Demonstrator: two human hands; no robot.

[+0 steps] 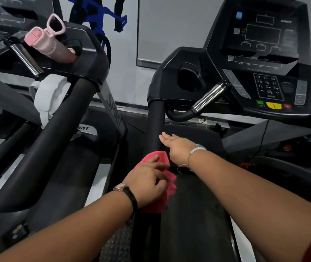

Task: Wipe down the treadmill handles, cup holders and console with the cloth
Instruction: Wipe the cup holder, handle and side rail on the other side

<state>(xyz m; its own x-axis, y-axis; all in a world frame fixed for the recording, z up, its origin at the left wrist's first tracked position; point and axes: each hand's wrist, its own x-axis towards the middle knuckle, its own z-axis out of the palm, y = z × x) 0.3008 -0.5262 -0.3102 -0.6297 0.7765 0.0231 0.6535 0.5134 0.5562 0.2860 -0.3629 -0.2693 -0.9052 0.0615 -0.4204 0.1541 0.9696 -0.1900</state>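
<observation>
The cloth (163, 157), pink-red, is draped over the black side handle (155, 125) of the treadmill ahead, low on the rail. It is gripped there by the left hand (149, 178), whose fingers are curled over it. The right hand (177, 146) is held flat with fingers straight, just beyond the cloth; whether the handle is touched cannot be told. Farther up are seen the cup holder (190, 80), a chrome grip (209, 97) and the console (264, 44). On the neighbouring treadmill a pink bottle (50, 44), sunglasses (55, 25) and a white towel (50, 93) are set.
</observation>
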